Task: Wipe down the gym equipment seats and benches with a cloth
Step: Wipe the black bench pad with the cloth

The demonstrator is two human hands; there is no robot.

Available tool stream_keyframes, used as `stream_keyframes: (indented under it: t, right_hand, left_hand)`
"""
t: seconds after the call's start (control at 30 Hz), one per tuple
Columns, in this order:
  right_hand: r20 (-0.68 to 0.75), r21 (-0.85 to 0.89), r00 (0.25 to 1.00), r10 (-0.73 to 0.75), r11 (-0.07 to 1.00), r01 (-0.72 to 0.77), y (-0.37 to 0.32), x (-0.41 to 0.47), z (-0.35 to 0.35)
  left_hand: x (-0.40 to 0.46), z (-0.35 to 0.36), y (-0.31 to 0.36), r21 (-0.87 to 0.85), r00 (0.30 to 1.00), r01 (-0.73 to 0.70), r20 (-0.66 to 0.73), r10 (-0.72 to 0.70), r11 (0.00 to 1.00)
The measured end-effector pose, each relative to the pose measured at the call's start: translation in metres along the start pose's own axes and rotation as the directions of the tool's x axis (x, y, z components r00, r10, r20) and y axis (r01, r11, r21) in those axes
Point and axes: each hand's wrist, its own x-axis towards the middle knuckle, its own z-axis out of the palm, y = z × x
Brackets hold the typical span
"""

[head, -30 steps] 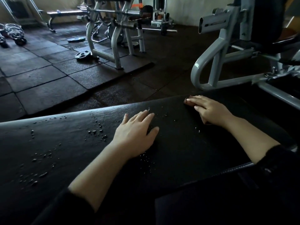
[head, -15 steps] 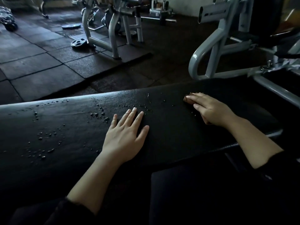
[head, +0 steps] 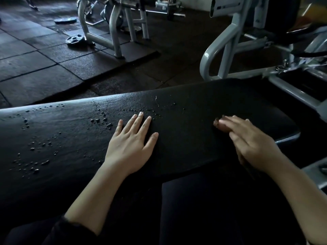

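Note:
A long black padded bench [head: 185, 138] runs across the view, with water droplets [head: 99, 119] beaded over its left and middle parts. My left hand [head: 131, 144] lies flat on the pad near the middle, fingers straight and spread. My right hand [head: 251, 142] presses a dark brown cloth [head: 219, 125] onto the right part of the pad with its fingers extended. The hand is motion-blurred. Only the cloth's front edge and a strip under the wrist show; the hand covers the remainder.
A grey machine frame [head: 221, 50] stands just beyond the bench's right end, with its rail [head: 292, 92] running along that side. Another white frame [head: 113, 32] and a weight plate [head: 75, 39] sit on the dark rubber floor tiles [head: 35, 68] behind.
My right hand has slid with the cloth from the pad's far edge toward the near edge. My left hand has shifted slightly left on the pad. The view has tilted downward.

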Motion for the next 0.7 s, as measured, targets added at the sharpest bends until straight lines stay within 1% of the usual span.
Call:
stream_keyframes:
  t: [0.07,0.1,0.13,0.2,0.23,0.3,0.37,0.4,0.43,0.53,0.6,0.63,0.7]
  right_hand:
    - [-0.015,-0.009,0.995,0.102,0.995,-0.102,-0.002,0.015,0.002]
    - [-0.027,-0.040,0.993,0.118,0.992,-0.119,-0.008,0.021,0.006]
    - [-0.033,-0.069,0.994,0.102,0.992,-0.105,-0.019,0.024,0.012]
    - [-0.038,-0.124,0.999,-0.017,0.992,0.012,-0.043,0.018,0.026]
    - [-0.036,-0.122,0.995,-0.093,0.989,0.088,-0.052,0.009,0.032]
    - [-0.008,-0.063,0.977,-0.215,0.975,0.214,-0.056,-0.015,0.036]
    - [0.028,-0.028,0.960,-0.279,0.960,0.279,-0.039,-0.030,0.028]
    - [0.038,-0.030,0.962,-0.272,0.962,0.273,-0.026,-0.032,0.021]
    - [0.031,-0.031,0.972,-0.232,0.972,0.233,-0.016,-0.030,0.012]
    - [-0.002,-0.001,1.000,-0.022,1.000,0.022,0.000,-0.006,-0.005]
    - [-0.002,-0.020,0.998,0.059,0.998,-0.059,-0.006,0.014,-0.001]
    - [0.003,-0.036,0.998,0.058,0.998,-0.058,-0.016,0.022,0.004]
    - [0.022,-0.051,0.999,-0.032,0.998,0.033,-0.041,0.026,0.017]
  left_hand:
    - [0.000,0.000,0.000,-0.001,1.000,0.003,0.000,-0.003,1.000]
    - [0.000,0.000,0.000,-0.001,1.000,0.006,-0.004,-0.006,1.000]
    - [0.000,0.000,0.000,0.001,1.000,0.006,-0.005,-0.006,1.000]
    - [-0.001,0.000,0.000,0.000,1.000,0.003,-0.001,-0.003,1.000]
    - [-0.001,0.000,0.001,-0.005,1.000,0.002,-0.003,-0.002,1.000]
    - [-0.002,0.000,0.000,-0.007,1.000,0.000,-0.009,0.000,1.000]
    - [-0.002,0.000,0.000,-0.005,1.000,-0.002,-0.017,0.002,1.000]
    - [-0.002,0.000,0.000,-0.006,1.000,-0.003,-0.018,0.003,1.000]
    - [-0.002,0.000,0.000,-0.007,1.000,-0.004,-0.016,0.004,1.000]
    - [-0.001,0.000,0.000,0.000,1.000,-0.001,-0.006,0.001,1.000]
    - [-0.001,0.000,0.000,0.012,1.000,-0.002,-0.007,0.002,1.000]
    - [-0.001,0.000,0.000,0.016,1.000,-0.001,-0.005,0.001,1.000]
    - [-0.001,0.000,0.000,0.015,1.000,0.000,-0.001,0.000,1.000]
